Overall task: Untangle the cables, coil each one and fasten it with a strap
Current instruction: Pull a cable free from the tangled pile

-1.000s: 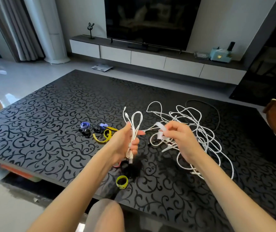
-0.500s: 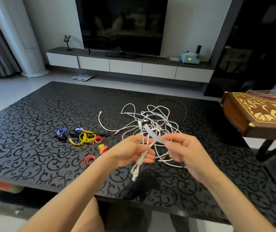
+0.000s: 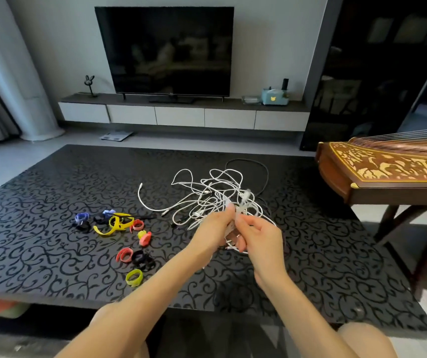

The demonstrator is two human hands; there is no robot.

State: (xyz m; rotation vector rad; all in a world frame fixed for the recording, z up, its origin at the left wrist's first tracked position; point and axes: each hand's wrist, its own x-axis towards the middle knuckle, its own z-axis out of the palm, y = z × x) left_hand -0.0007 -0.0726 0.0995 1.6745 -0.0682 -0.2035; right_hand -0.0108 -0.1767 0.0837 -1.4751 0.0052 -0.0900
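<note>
Left hand (image 3: 213,229) grips one bunched white cable (image 3: 231,228), right hand (image 3: 263,237) pinches a strap (image 3: 243,204); nothing fastened yet, tangle (image 3: 207,195) waiting on the bench (image 3: 52,202).

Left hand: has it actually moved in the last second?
Yes. The left hand, gripping a coiled cable, has moved rightwards, away from the black strap, to meet the right hand before the white cable tangle.

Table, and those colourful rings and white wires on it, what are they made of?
Table: probably glass or lacquer, glossy black with swirls, since it mirrors the light. Straps: likely soft hook-and-loop fabric, matte and curled into floppy bands. White cables: a smooth, plastic-looking coating that bends in loose loops.
</note>
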